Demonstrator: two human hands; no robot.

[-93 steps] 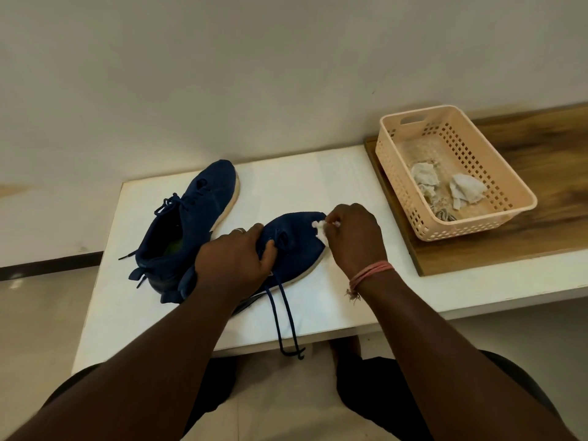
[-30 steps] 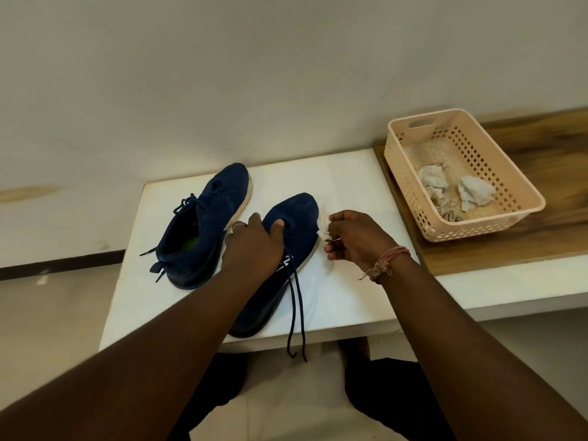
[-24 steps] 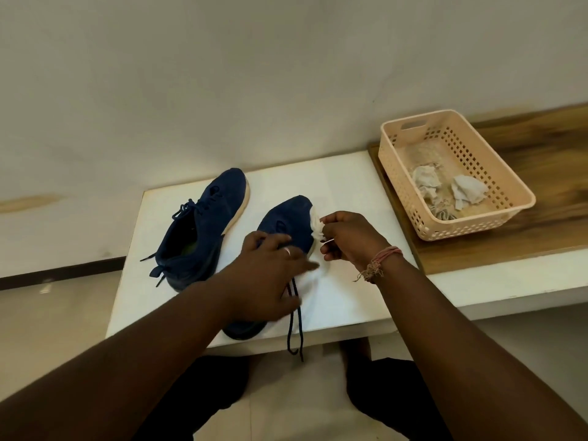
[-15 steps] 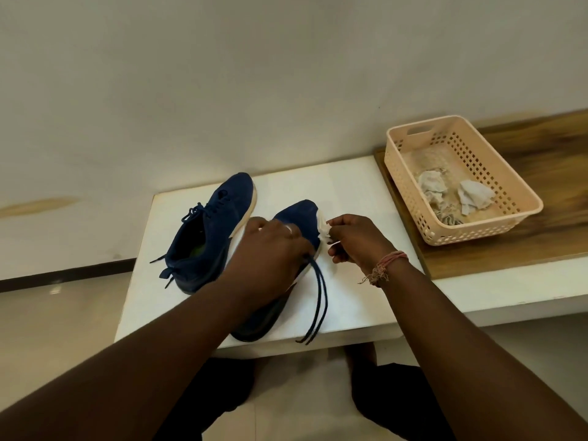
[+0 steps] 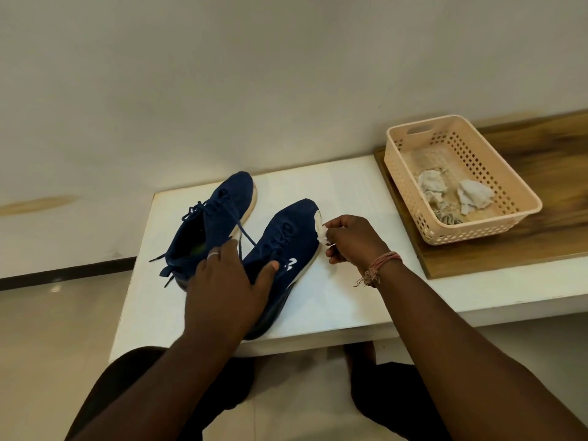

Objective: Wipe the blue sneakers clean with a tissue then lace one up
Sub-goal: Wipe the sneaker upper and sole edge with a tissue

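Sneakers in dark blue knit with pale soles sit side by side on the white worktop (image 5: 350, 186), toes toward the wall. A strip of brown wood-grain board (image 5: 541, 237) lies along the worktop's right end and carries a peach perforated plastic basket (image 5: 521, 205) — inside it are crumpled, greyish used tissues (image 5: 451, 192).

The far sneaker (image 5: 219, 211) looks laced and tied. The near sneaker (image 5: 286, 243) is tipped slightly onto its side, and a loose dark lace (image 5: 245, 232) runs up from it across the gap to the other shoe.

The left hand (image 5: 229, 281) rests on the near sneaker's collar, fingers curved over the upper and thumb pressed on its side, steadying it. The right hand (image 5: 353, 240) is curled around a small white tissue (image 5: 323, 235), pinching it against the pale sole edge at the toe.

Judging by the dirty wads in the basket, wiping is well along but not finished — the toe rim is being worked now. Lacing has not begun; the lace hangs free.

A small white logo mark (image 5: 291, 262) shows on the near sneaker's side; no readable writing.
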